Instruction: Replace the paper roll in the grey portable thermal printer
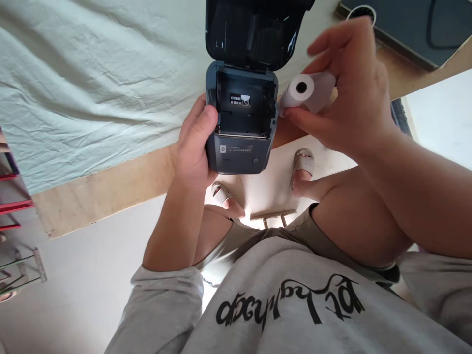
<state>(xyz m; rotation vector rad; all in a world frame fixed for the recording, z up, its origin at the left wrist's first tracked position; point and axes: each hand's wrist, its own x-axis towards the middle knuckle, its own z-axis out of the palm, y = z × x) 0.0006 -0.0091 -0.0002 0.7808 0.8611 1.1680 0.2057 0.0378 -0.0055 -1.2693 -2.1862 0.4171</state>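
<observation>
A dark blue portable label printer (236, 156) is gripped along its left side by my left hand (195, 142), thumb on the rim. Its black lid (250, 34) stands swung up, and the paper bay (243, 115) shows a small printed sticker with no roll inside. Just right of the printer, my right hand (354, 88) holds a white paper roll (295, 93) between thumb and fingers. The roll's round end with its dark core hole faces me, and a loose flap of paper trails to the right. Some right fingers are slightly blurred.
A pale green cloth (92, 88) covers the table, whose wooden edge (110, 187) runs in front of me. At the far right lies a dark flat case (416, 29) with a round white-rimmed object (363, 12) by it. Red-edged shelving (14, 206) stands at the left.
</observation>
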